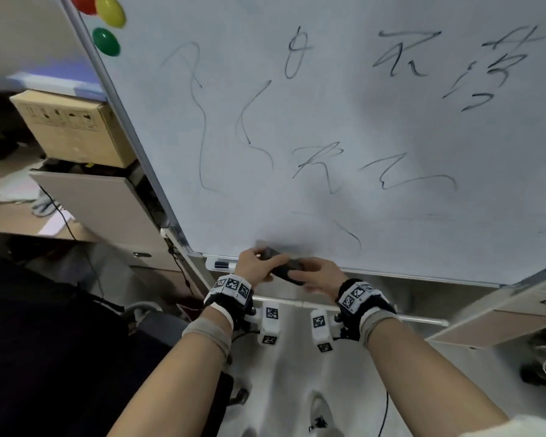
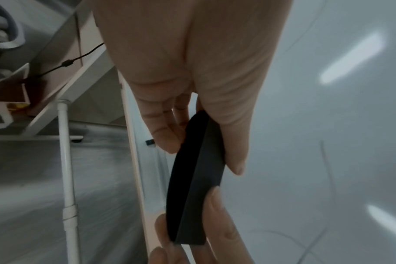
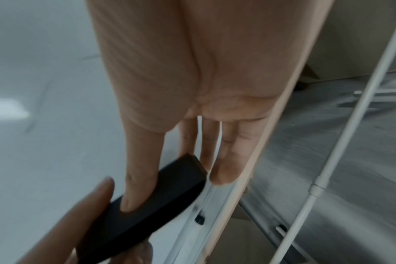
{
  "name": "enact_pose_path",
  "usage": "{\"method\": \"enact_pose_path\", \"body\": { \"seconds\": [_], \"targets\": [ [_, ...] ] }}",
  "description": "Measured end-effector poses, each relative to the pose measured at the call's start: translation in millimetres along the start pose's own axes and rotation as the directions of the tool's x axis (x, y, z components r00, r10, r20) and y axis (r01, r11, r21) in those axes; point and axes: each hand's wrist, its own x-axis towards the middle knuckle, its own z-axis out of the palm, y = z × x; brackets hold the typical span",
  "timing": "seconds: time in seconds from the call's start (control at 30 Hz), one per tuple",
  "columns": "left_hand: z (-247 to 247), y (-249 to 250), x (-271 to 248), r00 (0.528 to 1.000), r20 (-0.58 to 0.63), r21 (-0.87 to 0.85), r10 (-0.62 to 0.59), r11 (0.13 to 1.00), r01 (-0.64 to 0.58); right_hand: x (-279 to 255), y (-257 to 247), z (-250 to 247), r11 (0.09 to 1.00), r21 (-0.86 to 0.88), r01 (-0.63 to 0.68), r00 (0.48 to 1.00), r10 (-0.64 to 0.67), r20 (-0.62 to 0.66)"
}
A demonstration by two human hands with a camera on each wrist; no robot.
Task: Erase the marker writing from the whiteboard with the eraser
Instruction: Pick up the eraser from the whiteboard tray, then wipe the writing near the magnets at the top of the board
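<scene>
The whiteboard [image 1: 360, 127] fills the head view and carries black marker writing [image 1: 404, 53] across its upper and middle parts. At its bottom edge both hands hold a black eraser [image 1: 284, 263] just above the tray. My left hand [image 1: 259, 260] pinches one end of the eraser [image 2: 197, 169] between thumb and fingers [image 2: 167, 141]. My right hand [image 1: 300, 274] grips the other end, its thumb [image 3: 136, 187] lying on the eraser [image 3: 151, 205] and its fingers behind it. The eraser is held apart from the board surface [image 2: 317, 125].
A marker [image 1: 224, 264] lies in the tray [image 1: 391, 274] left of my hands. Red [image 1: 84, 3], yellow [image 1: 109, 9] and green [image 1: 106, 42] magnets sit on the board's top left corner. A cardboard box [image 1: 73, 130] and desks stand left; cabinets [image 1: 517, 310] stand right.
</scene>
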Motion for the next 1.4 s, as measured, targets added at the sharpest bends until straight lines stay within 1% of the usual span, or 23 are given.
{"method": "enact_pose_path", "body": {
  "seconds": [0.17,0.23,0.27,0.3,0.37,0.43,0.47,0.5,0.57,0.63,0.67,0.73,0.87,0.93,1.0,1.03,1.13,1.17,1.23,1.27,1.3,1.33,1.4],
  "targets": [
    [-55,17,-19,0.988,-0.080,-0.043,0.131,0.990,-0.135,-17,-45,62,0.958,-0.151,0.244,0.967,-0.253,-0.040],
    [-80,24,-25,0.966,-0.184,-0.096,0.181,0.975,-0.201,-20,-64,84,0.927,-0.182,0.327,0.935,-0.345,-0.079],
    [-93,28,-28,0.939,-0.285,-0.121,0.192,0.965,-0.234,-23,-75,94,0.914,-0.181,0.364,0.918,-0.385,-0.096],
    [-107,33,-29,0.896,-0.402,-0.130,0.189,0.957,-0.260,-25,-85,103,0.903,-0.174,0.394,0.902,-0.416,-0.117],
    [-138,45,-32,0.785,-0.593,-0.132,0.180,0.940,-0.316,-27,-107,118,0.883,-0.141,0.448,0.865,-0.468,-0.180],
    [-158,66,-30,0.690,-0.693,-0.106,0.208,0.917,-0.383,-27,-126,125,0.855,-0.124,0.503,0.822,-0.518,-0.237],
    [-169,80,-31,0.663,-0.712,-0.086,0.230,0.909,-0.408,-29,-136,130,0.833,-0.134,0.538,0.792,-0.553,-0.258],
    [-177,93,-30,0.653,-0.715,-0.072,0.249,0.903,-0.423,-31,-146,133,0.808,-0.153,0.568,0.760,-0.587,-0.278],
    [-188,118,-26,0.689,-0.669,-0.102,0.280,0.883,-0.458,-38,-169,137,0.746,-0.225,0.627,0.680,-0.664,-0.310],
    [-194,136,-15,0.768,-0.558,-0.190,0.313,0.853,-0.485,-44,-195,137,0.654,-0.354,0.669,0.559,-0.756,-0.341],
    [-195,142,-10,0.812,-0.496,-0.225,0.308,0.857,-0.463,-47,-208,135,0.603,-0.434,0.670,0.492,-0.798,-0.349],
    [-195,150,-4,0.861,-0.412,-0.244,0.299,0.874,-0.420,-51,-232,131,0.506,-0.573,0.645,0.368,-0.863,-0.347],
    [-191,157,6,0.849,-0.441,-0.207,0.292,0.887,-0.413,-53,-260,129,0.343,-0.782,0.520,0.142,-0.938,-0.317],
    [-190,157,12,0.843,-0.468,-0.235,0.266,0.882,-0.409,-44,-263,131,0.276,-0.854,0.441,0.058,-0.958,-0.280],
    [-189,157,16,0.842,-0.479,-0.251,0.248,0.880,-0.403,-35,-258,132,0.266,-0.882,0.389,0.057,-0.963,-0.265],
    [-190,157,18,0.838,-0.484,-0.254,0.254,0.875,-0.412,-30,-255,132,0.255,-0.895,0.367,0.090,-0.967,-0.239],
    [-190,154,25,0.833,-0.480,-0.259,0.274,0.863,-0.433,-19,-234,131,0.185,-0.932,0.312,0.225,-0.967,-0.117],
    [-190,154,26,0.833,-0.478,-0.260,0.278,0.862,-0.436,-17,-228,132,0.169,-0.937,0.307,0.249,-0.964,-0.093],
    [-190,155,24,0.827,-0.483,-0.263,0.287,0.853,-0.450,-16,-226,132,0.161,-0.941,0.298,0.262,-0.962,-0.082],
    [-191,156,24,0.822,-0.489,-0.260,0.292,0.851,-0.457,-17,-232,132,0.161,-0.943,0.293,0.250,-0.964,-0.088],
    [-190,156,23,0.819,-0.494,-0.256,0.294,0.850,-0.460,-19,-240,132,0.167,-0.943,0.287,0.217,-0.970,-0.106],
    [-189,157,21,0.816,-0.501,-0.256,0.288,0.851,-0.458,-24,-253,132,0.177,-0.941,0.287,0.160,-0.978,-0.135],
    [-186,158,18,0.814,-0.518,-0.270,0.264,0.852,-0.448,-34,-281,130,0.202,-0.927,0.317,0.002,-0.977,-0.213]
  ]
}}
